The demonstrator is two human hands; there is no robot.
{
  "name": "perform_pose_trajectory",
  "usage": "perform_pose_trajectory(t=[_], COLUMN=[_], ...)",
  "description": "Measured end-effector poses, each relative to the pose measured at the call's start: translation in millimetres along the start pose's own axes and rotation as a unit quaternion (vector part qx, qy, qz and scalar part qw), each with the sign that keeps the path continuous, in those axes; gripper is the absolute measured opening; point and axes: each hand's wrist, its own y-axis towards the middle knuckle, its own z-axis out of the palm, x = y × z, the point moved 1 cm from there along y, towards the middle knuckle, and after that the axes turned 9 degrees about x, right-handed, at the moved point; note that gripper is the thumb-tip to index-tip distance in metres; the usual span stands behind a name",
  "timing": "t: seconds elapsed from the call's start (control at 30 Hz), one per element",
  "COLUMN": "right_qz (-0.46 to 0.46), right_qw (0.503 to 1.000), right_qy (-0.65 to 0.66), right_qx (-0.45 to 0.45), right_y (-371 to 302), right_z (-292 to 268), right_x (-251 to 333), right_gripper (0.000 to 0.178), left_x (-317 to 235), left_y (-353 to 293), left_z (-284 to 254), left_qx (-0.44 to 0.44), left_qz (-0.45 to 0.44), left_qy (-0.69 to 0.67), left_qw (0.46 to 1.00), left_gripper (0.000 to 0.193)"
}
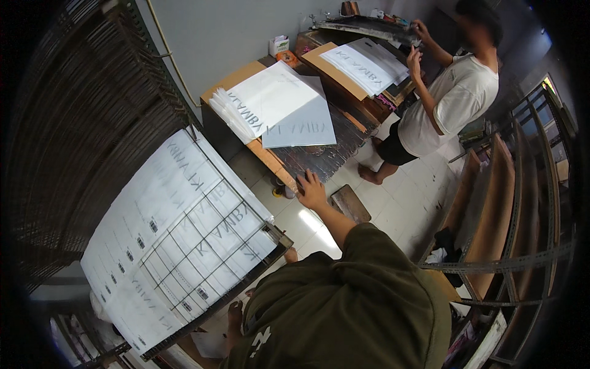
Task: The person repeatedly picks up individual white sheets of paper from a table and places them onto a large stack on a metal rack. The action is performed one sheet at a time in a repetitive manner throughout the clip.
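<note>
My right hand (pixel 312 188) rests on the near corner of a dark, worn wooden table (pixel 316 161), fingers apart and holding nothing. Just beyond it on the table lie a grey printed sheet (pixel 301 126) and a thick stack of white translucent printed sheets (pixel 270 98), which look like plastic bags. To my left, large white printed sheets (pixel 178 240) lie on a wire-mesh rack shelf (pixel 212 246), some seen through the grid. My left hand does not show.
Across the table a person (pixel 455 104) in a white shirt holds up a dark-framed screen (pixel 369 26) over more printed sheets (pixel 359 64). Tall drying racks (pixel 92 80) stand at left, wooden shelves (pixel 491 203) at right. A brown block (pixel 351 204) lies near my forearm.
</note>
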Motion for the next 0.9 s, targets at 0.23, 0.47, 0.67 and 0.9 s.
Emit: perform_pose_trajectory(t=[0.23, 0.47, 0.67, 0.9], right_qz=[-0.016, -0.013, 0.019, 0.092], right_qw=[0.997, 0.996, 0.956, 0.628], right_qy=[-0.047, -0.032, 0.228, 0.762], right_qx=[0.063, 0.086, -0.185, -0.13], right_y=[9.5, 12.9, 59.7, 109.1], right_z=[24.5, 10.8, 1.9, -50.1], right_x=[-7.0, -1.4, -10.7, 2.4], right_gripper=[0.069, 0.066, 0.066, 0.091], left_x=[-9.0, -15.9, -12.1, 42.1], left_y=[-0.1, 1.8, 5.7, -0.7], left_z=[15.6, 19.0, 17.1, 21.3], left_qx=[-0.045, -0.073, -0.098, -0.101], left_qz=[0.01, 0.021, 0.043, 0.051], left_qy=[-0.006, -0.013, -0.01, -0.04], left_qw=[0.999, 0.997, 0.994, 0.993], left_gripper=[0.053, 0.054, 0.055, 0.057])
